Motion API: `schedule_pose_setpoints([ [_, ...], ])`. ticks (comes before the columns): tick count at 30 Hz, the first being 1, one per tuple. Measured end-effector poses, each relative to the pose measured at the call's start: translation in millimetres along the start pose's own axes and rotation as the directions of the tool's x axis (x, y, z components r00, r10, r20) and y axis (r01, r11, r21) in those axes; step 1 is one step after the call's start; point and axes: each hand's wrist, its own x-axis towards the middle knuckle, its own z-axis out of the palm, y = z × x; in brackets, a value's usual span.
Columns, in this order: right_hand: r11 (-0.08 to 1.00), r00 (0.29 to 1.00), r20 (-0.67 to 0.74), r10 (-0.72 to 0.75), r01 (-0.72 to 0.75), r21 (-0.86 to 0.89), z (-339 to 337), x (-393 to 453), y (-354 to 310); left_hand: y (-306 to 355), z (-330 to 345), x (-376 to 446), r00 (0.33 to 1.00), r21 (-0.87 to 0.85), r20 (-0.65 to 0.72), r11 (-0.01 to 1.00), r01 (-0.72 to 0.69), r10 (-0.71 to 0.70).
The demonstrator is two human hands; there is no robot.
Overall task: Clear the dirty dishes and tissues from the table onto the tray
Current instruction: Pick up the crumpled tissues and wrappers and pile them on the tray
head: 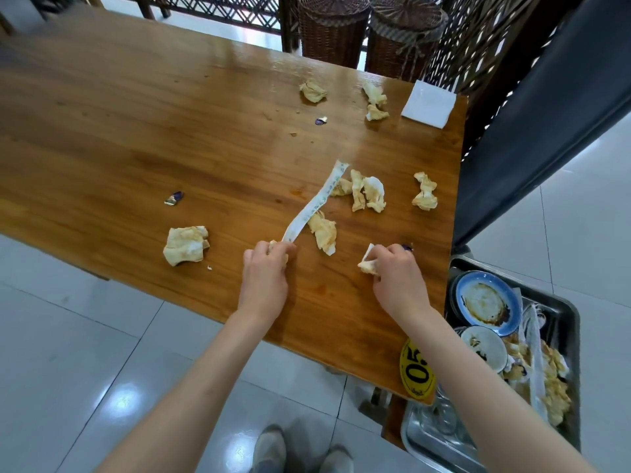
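Note:
Several crumpled, stained tissues lie on the wooden table point(170, 131): one at the near left point(186, 244), a cluster in the middle point(367, 192), one at the right point(425, 191) and more at the far end point(313, 90). My left hand point(264, 271) pinches the near end of a long paper strip point(316, 203) together with a small tissue. My right hand point(396, 271) grips a crumpled tissue point(368, 264). To the right, below the table's edge, a metal tray point(566, 322) holds a dirty blue plate point(486, 302), a white bowl point(483, 348) and used tissues.
A folded white napkin point(428, 103) lies at the far right corner. Small purple foil wrappers point(174, 198) are scattered on the wood. A yellow number tag point(417, 370) sits at the near corner. A second steel tray point(433, 428) is lower down. Wicker baskets point(333, 29) stand beyond the table.

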Motion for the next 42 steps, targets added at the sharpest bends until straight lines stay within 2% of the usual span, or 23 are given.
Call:
schedule_pose_setpoints([
  [6, 0.999, 0.995, -0.1, -0.023, 0.027, 0.04, -1, 6, -16, -15, -29, 15, 0.996, -0.007, -0.092, 1.0, -0.007, 0.006],
  [11, 0.996, 0.99, -0.138, -0.003, 0.014, 0.083, 11, 13, -52, -54, -58, 32, 0.99, -0.009, -0.142, 1.0, -0.025, 0.024],
  [14, 0.997, 0.991, -0.129, 0.023, -0.013, 0.076, 20, 16, -74, -82, -68, 41, 0.995, -0.003, -0.103, 1.0, 0.009, -0.01],
  [17, 0.994, 0.991, -0.124, 0.051, -0.038, 0.1, 30, 18, -96, -109, -70, 48, 1.0, 0.149, -0.015, 0.989, 0.012, -0.01],
  [19, 0.993, 0.986, -0.15, 0.071, -0.056, 0.106, 35, 20, -108, -119, -69, 50, 1.0, 0.203, -0.002, 0.979, 0.015, -0.015],
  [23, 0.989, 0.97, -0.201, 0.135, -0.118, 0.091, 41, 22, -123, -130, -72, 58, 0.998, 0.089, 0.03, 0.995, -0.051, 0.049],
  [25, 0.986, 0.962, -0.222, 0.158, -0.142, 0.087, 40, 25, -128, -137, -80, 75, 0.998, 0.032, 0.002, 0.997, -0.065, 0.065],
  [29, 0.979, 0.942, -0.268, 0.202, -0.19, 0.07, 40, 29, -140, -152, -98, 123, 0.998, 0.031, -0.038, 0.999, -0.045, 0.046],
  [31, 0.973, 0.933, -0.275, 0.232, -0.225, 0.057, 41, 28, -144, -154, -102, 141, 1.0, 0.026, -0.006, 0.999, -0.026, 0.026],
  [35, 0.95, 0.911, -0.278, 0.305, -0.311, 0.024, 47, 26, -152, -157, -99, 154, 0.992, 0.169, 0.127, 0.986, -0.002, -0.02],
  [39, 0.936, 0.892, -0.297, 0.339, -0.353, 0.008, 50, 28, -161, -158, -93, 154, 0.992, 0.271, 0.123, 0.96, -0.067, 0.035],
  [42, 0.926, 0.884, -0.294, 0.363, -0.377, 0.007, 53, 28, -168, -157, -92, 155, 0.99, 0.272, 0.127, 0.958, -0.096, 0.063],
])
